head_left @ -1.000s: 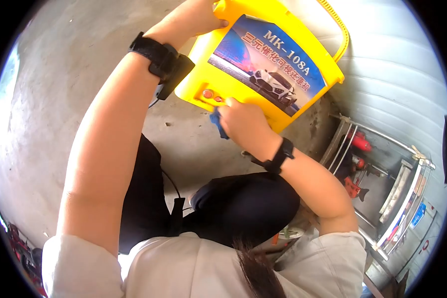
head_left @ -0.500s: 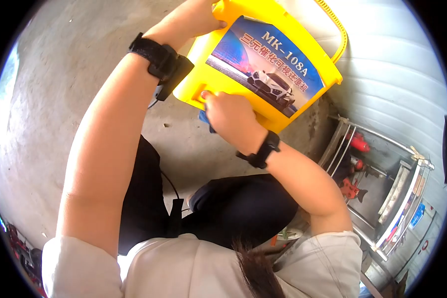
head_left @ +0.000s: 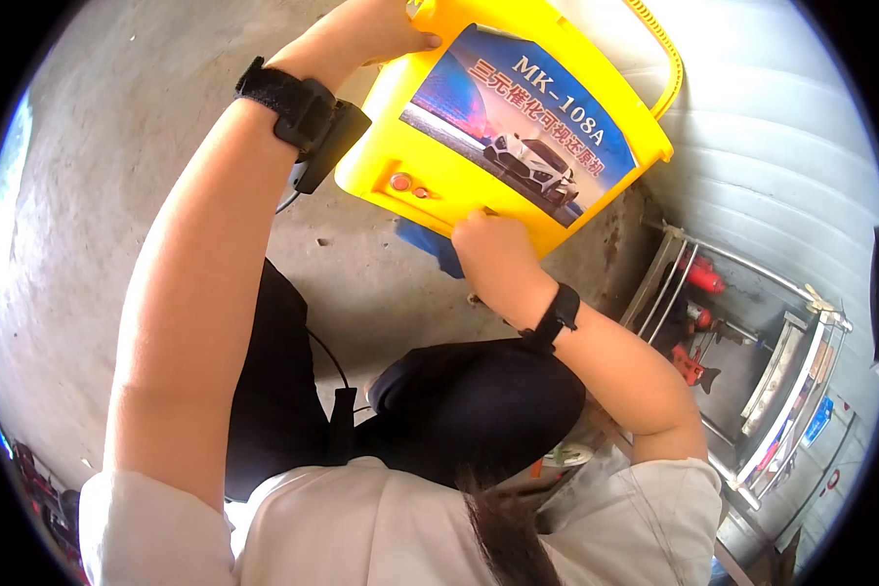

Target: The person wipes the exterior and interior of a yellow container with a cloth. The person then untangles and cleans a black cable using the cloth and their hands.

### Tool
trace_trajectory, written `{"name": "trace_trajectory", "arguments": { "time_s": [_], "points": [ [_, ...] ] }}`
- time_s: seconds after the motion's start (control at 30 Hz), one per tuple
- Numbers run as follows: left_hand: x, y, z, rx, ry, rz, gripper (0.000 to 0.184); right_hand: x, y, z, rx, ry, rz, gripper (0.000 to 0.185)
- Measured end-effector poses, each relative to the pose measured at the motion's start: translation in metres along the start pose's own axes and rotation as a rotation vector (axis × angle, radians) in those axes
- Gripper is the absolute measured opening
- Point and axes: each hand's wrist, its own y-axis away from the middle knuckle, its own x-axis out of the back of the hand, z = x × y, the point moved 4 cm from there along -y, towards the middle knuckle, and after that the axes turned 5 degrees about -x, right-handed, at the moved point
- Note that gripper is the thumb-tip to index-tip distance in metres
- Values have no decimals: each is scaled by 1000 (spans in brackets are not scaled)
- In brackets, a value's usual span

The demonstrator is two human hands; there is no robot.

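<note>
A yellow bucket-shaped container (head_left: 386, 146) is tilted before me, its car-picture label reading MK-108A (head_left: 532, 117). My left hand (head_left: 386, 29) grips its upper left rim, thumb over the edge and the other fingers partly hidden. Along the lower side, my right hand (head_left: 498, 254) presses with curled fingers against the yellow wall. A blue cloth (head_left: 430, 244) sticks out from under that hand. To the left of it, two round reddish fittings (head_left: 400, 183) show on the wall.
On the right stands a metal-framed rack (head_left: 742, 264) with red tools (head_left: 693, 366) inside, next to a white panelled wall (head_left: 781, 166). The yellow handle (head_left: 672, 63) arcs at the top right. Concrete floor (head_left: 166, 117) lies around, and a black cable (head_left: 330, 356) hangs near my legs.
My right hand has slid to the right along the lower side with the blue cloth, uncovering the round fittings. My left hand and the container have barely shifted.
</note>
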Motion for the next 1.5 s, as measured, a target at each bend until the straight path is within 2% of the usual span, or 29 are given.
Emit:
{"name": "trace_trajectory", "arguments": {
  "time_s": [0.13,0.27,0.4,0.5,0.6,0.7,0.73,0.8,0.83,0.87,0.93,1.0,1.03,1.13,1.17,1.27,1.33,1.5],
  "points": [
    [-3,-7,-6,-94,-22,32,62,-19,10,11,-20,46,1,9],
    [-2,-7,-10,-59,20,9,61,-27,32,26,16,70,33,16],
    [3,2,6,-25,12,-13,59,-35,55,48,50,76,-35,13],
    [4,2,8,-35,7,-18,58,-27,68,69,56,-185,35,23],
    [3,1,4,-31,29,0,57,-21,72,80,2,-366,1,28],
    [7,8,14,-63,97,13,53,-1,63,99,-21,-427,31,20],
    [9,11,21,-79,129,8,52,25,57,100,-147,-547,256,14],
    [10,7,19,0,143,-102,60,49,53,103,-275,-454,637,15],
    [9,3,17,32,147,-165,64,44,50,107,-274,-398,703,17],
    [3,-1,9,42,108,-120,63,34,49,111,-275,-336,772,19],
    [-12,-8,-10,49,27,-15,61,10,56,108,-176,-214,792,29],
    [-13,-9,-18,25,39,7,64,-12,71,103,-8,-158,713,30],
    [-15,-9,-22,11,19,29,64,-17,78,102,-9,-139,677,32],
    [-18,-10,-26,-2,-48,69,65,-13,86,115,-163,-107,768,31],
    [-18,-11,-26,-4,-46,77,65,-5,84,128,-199,-159,884,29],
    [-19,-11,-28,-12,-31,75,65,25,69,161,-413,-249,1041,23],
    [-21,-8,-25,-9,-20,68,66,36,56,166,-433,-259,1126,22],
    [-19,-9,-25,15,33,56,67,5,52,123,-138,-67,1012,32]
  ]
}}
